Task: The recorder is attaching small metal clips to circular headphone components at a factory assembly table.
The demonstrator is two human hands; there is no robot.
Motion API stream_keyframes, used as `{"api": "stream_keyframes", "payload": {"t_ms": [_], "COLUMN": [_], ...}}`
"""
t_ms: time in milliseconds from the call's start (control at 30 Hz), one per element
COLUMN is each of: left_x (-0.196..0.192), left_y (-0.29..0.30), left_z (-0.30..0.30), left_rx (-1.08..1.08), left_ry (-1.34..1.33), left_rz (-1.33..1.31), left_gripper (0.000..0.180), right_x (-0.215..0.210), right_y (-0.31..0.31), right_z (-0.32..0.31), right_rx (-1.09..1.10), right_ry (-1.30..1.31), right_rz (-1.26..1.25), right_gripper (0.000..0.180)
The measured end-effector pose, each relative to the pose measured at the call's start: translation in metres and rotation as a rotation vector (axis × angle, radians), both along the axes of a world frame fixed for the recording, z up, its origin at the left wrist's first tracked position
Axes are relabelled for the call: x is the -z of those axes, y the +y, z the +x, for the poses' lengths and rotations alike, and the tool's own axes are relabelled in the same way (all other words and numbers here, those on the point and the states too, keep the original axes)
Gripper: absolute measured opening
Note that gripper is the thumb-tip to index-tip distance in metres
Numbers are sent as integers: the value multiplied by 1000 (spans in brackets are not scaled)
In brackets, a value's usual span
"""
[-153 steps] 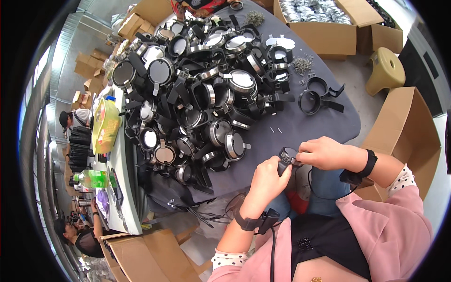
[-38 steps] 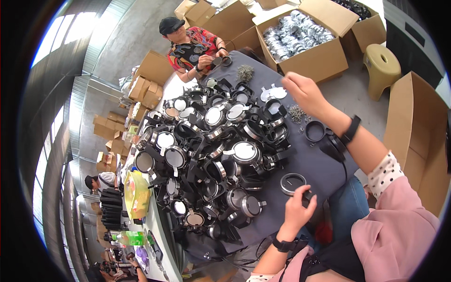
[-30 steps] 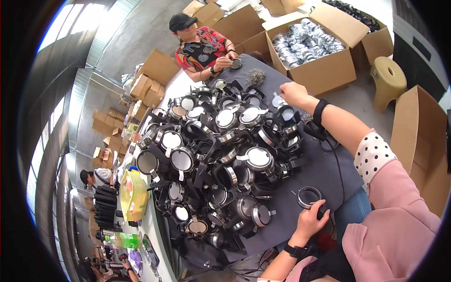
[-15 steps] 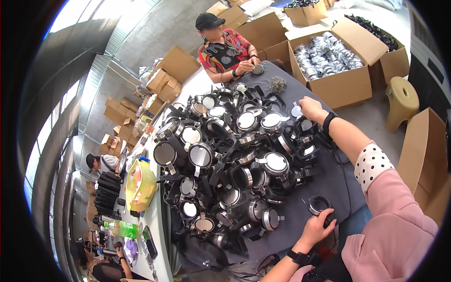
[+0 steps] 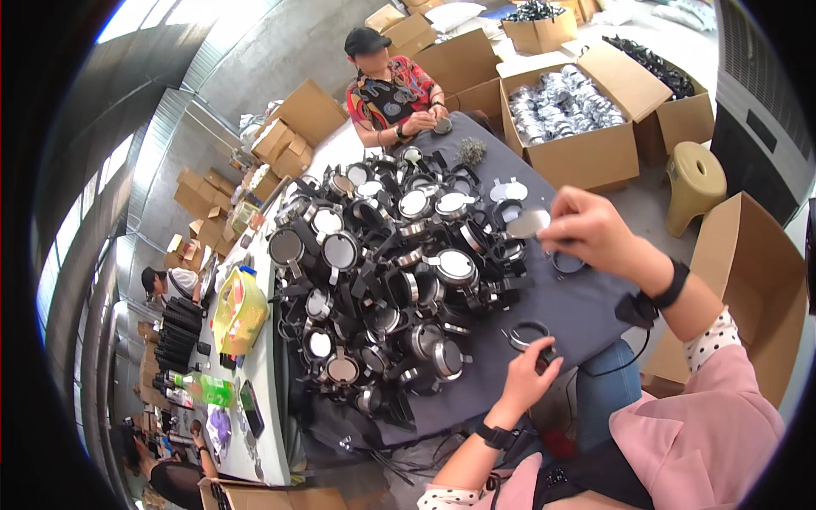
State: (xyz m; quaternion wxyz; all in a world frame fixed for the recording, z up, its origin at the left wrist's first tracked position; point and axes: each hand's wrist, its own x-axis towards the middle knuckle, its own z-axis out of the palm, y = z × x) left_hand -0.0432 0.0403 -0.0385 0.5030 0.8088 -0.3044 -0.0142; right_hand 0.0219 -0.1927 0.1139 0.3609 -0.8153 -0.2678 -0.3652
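Between the thumb and fingers of my right hand (image 5: 589, 228) is a flat round metal disc (image 5: 527, 224), raised above the right side of the grey-covered table (image 5: 565, 306). My left hand (image 5: 529, 378) is closed on a black ring-shaped part (image 5: 517, 343) near the table's front edge. A large heap of black and silver round lids with handles (image 5: 408, 289) lies to the left of both hands. Several loose metal discs (image 5: 508, 190) rest beyond my right hand, and another dark ring (image 5: 568, 263) lies partly hidden beneath it.
Across the table a person (image 5: 393, 93) handles a round metal part beside a tangle of wire (image 5: 472, 151). A carton of wrapped parts (image 5: 574, 157), a tan stool (image 5: 695, 183) and an open carton (image 5: 735, 280) stand to the right. A yellow basket (image 5: 238, 314) sits on the left table.
My right hand has drawn back toward me from the discs at the table's far right, bringing a metal disc. My left hand keeps the black ring. The whole view has shifted slightly.
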Motion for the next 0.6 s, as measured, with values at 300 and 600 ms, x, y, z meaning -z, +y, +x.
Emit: {"api": "stream_keyframes", "payload": {"t_ms": [300, 600], "left_x": [-125, -131], "left_y": [-17, -18], "left_z": [-48, -62], "left_rx": [-99, -193], "left_ry": [-185, -550], "left_rz": [-309, -184], "left_gripper": [95, 82], "right_x": [8, 4], "right_y": [35, 48], "right_z": [-99, -109], "right_rx": [-185, -261], "right_ry": [-147, -374], "right_rz": [140, 80], "right_gripper": [34, 26]}}
